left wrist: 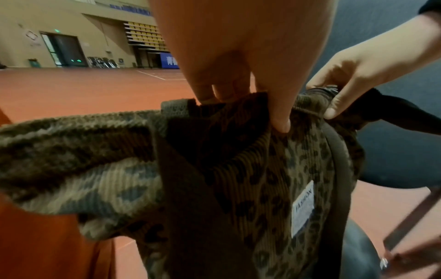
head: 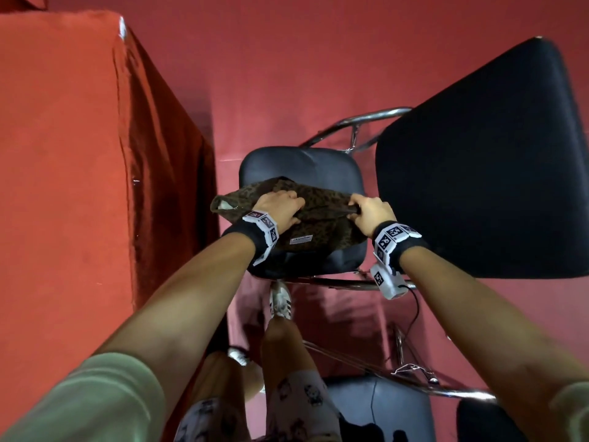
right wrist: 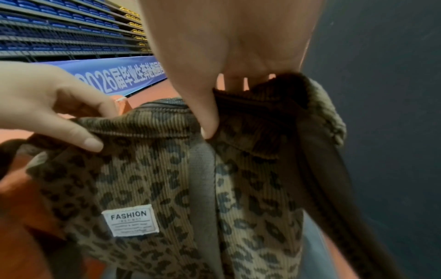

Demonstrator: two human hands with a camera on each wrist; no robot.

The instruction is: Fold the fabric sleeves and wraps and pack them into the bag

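While both hands tug at its top edge, the bag (head: 318, 215) sits on the seat of a chair (head: 302, 164), close to the front edge. The left hand (head: 280, 208) pinches the rim, thumb on the outside and fingers tucked over the edge. The right hand (head: 371, 213) pinches the rim further along the same way, thumb pressed to the cloth and fingers curled over the top.

I think the mouth is being pulled open or pulled straight. I cannot see any sleeves or wraps, so I cannot tell how much is packed.

What could go wrong? The bag is soft and floppy. If one hand lets go, that side may fall shut and the mouth may close. It lies near the seat's front edge, so a hard pull toward the body may drag it off onto the floor (head: 318, 74). The strap (right wrist: 203, 179) hangs loose and could catch a finger.

The bag is ribbed cloth with tiny ridges, brown with dark spots like a leopard. A white label (right wrist: 130, 220) sewn on the front says FASHION. The strap looks plain grey-brown and smoother. The seat is dark, padded and shiny, on bent silver metal legs. A second dark chair back (head: 478, 173) stands to the right. A table (head: 63, 138) under orange-red cloth stands to the left.
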